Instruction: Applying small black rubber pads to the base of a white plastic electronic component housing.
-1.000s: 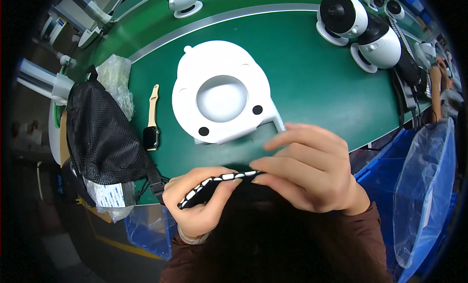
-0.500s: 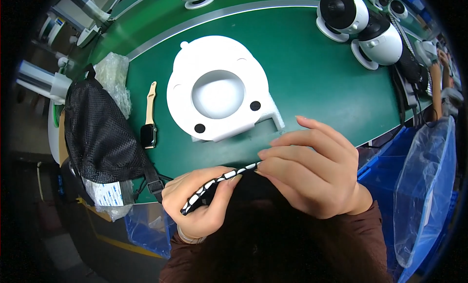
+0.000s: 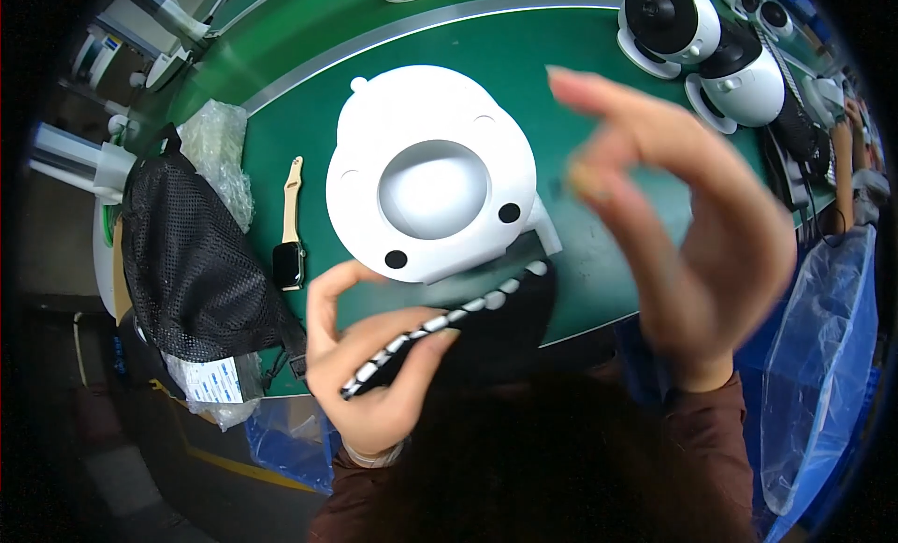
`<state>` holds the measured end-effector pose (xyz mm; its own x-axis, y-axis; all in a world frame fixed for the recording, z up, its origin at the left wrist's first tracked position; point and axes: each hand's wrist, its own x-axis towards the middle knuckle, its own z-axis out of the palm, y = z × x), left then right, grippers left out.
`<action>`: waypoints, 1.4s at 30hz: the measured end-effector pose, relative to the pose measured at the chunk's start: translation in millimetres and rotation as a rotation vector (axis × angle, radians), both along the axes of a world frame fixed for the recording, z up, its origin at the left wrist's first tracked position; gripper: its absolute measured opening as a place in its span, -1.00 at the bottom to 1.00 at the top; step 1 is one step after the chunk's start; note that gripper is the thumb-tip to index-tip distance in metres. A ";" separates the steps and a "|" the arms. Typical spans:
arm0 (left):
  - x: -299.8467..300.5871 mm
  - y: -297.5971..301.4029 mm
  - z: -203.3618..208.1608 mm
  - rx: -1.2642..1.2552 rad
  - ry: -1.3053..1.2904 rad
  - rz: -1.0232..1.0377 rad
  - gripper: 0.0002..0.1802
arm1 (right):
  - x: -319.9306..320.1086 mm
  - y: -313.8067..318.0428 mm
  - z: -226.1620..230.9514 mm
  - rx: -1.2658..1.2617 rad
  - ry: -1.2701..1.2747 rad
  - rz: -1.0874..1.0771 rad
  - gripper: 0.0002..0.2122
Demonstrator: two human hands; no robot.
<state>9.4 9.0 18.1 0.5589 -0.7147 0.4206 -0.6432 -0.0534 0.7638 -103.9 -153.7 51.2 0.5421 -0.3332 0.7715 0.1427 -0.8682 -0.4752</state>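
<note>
A white, rounded plastic housing (image 3: 365, 150) with a large round opening lies on the green table, two black round pads (image 3: 508, 213) on its face. My left hand (image 3: 369, 375) is closed near the table's front edge, pinching a black sheet (image 3: 505, 318) with a row of whitish round spots along its edge. The sheet is tilted, so most of its face is foreshortened. Raised to the right of the housing, my right hand (image 3: 692, 225) is blurred. Its thumb and a finger come together in a pinch; whatever is between them is too small and smeared to name.
A smartwatch (image 3: 289, 248) with a beige strap lies left of the housing. Beyond it are a black mesh bag (image 3: 192, 253) and clear bubble wrap (image 3: 217, 155). White-and-black round devices (image 3: 669, 24) stand at the far right. A blue bin (image 3: 748, 356) with a clear liner is at the right.
My right hand has left the sheet and risen up and to the right. The sheet has turned to show more of its black face. The left index finger has stretched toward the housing.
</note>
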 end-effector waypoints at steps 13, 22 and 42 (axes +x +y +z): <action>0.7 -15.1 1.4 0.006 0.095 -0.036 -0.78 | 29.9 -4.2 11.1 0.264 0.254 -0.054 -0.94; 10.9 -14.8 -3.1 -0.036 0.009 -0.141 -0.80 | 32.2 -2.3 9.5 0.167 0.253 -0.103 -0.96; 8.9 -15.4 -8.8 -0.094 0.024 -0.108 -0.78 | 0.7 9.8 -20.0 0.062 0.129 -0.118 -0.79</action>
